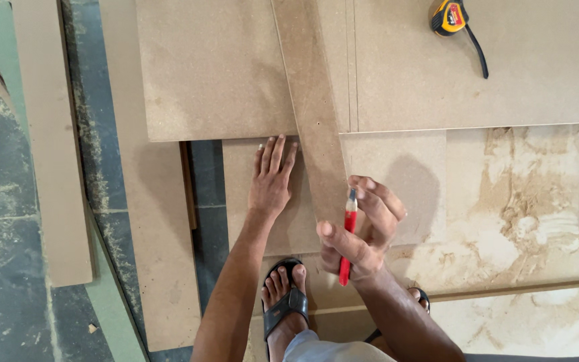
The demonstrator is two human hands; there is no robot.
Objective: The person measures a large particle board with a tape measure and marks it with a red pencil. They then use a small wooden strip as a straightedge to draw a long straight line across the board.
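My left hand lies flat, fingers spread, on a brown fibreboard panel, just left of a long narrow fibreboard strip that runs diagonally up the frame. My right hand grips a red pencil and touches the near end of that strip. The pencil points up, its tip close to the strip's lower right corner. A large fibreboard sheet lies under the strip's upper part.
A yellow and black tape measure with a black strap rests on the far sheet at the upper right. More board strips lie on the dusty floor at left. Sawdust covers the right boards. My sandalled foot stands below my hands.
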